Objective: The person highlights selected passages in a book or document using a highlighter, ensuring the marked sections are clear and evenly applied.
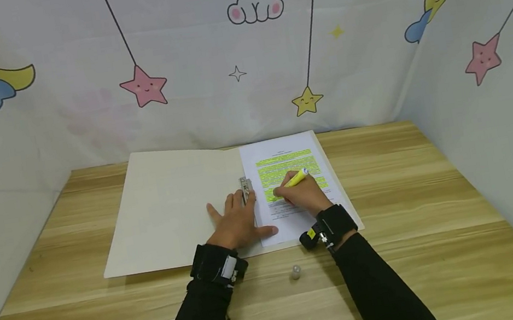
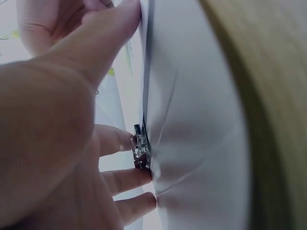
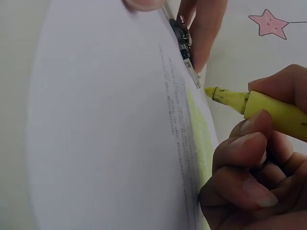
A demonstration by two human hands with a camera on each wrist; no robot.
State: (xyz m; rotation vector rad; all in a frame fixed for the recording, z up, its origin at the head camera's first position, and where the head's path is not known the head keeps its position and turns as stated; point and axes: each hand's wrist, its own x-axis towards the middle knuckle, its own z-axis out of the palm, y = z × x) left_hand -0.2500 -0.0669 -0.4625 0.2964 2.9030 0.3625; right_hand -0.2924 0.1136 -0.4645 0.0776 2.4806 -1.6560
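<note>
A yellow highlighter [image 1: 297,177] is pinched in my right hand [image 1: 306,195], over a printed sheet [image 1: 277,234]. Its uncapped yellow tip [image 3: 209,91] shows right at the page in the right wrist view. Many of the sheet's lines are marked yellow, while several lower ones are plain black text. Beneath the sheet lies an open white folder [image 1: 164,207] with a metal clip [image 1: 243,184] at its spine. My left hand [image 1: 235,226] rests with spread fingers across the spine, fingertips by the clip and thumb on the sheet's left edge.
A small pale round object [image 1: 295,272] sits on the wooden table [image 1: 423,245], in front of the folder and between the forearms. White curtains [image 1: 208,106] with printed stars stand behind and at both sides of the table.
</note>
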